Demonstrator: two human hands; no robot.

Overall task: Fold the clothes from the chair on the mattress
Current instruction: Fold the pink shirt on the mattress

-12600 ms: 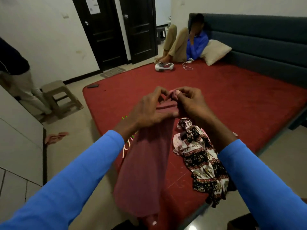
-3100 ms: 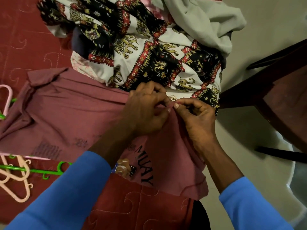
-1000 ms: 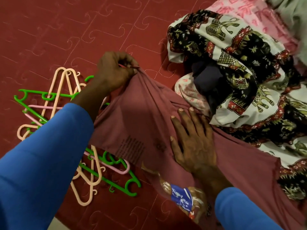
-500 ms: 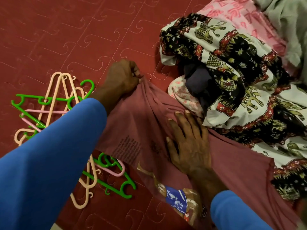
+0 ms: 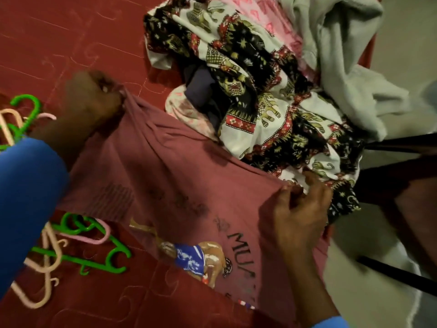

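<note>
Partly blurred, the maroon T-shirt (image 5: 179, 181) lies on the red mattress (image 5: 71, 39), its long axis stretched from upper left to lower right between both hands. Its print reads "MUA"; the rest is illegible. The left hand (image 5: 92, 100) clenches a bunched corner, and the right hand (image 5: 293, 216) pinches the edge beside the patterned clothes pile (image 5: 260, 91).

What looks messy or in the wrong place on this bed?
The plastic hangers lie tangled on the red mattress, some under the maroon shirt that the left hand and right hand hold, where they might snag it. Beside it, unfolded clothes sit crumpled.
</note>
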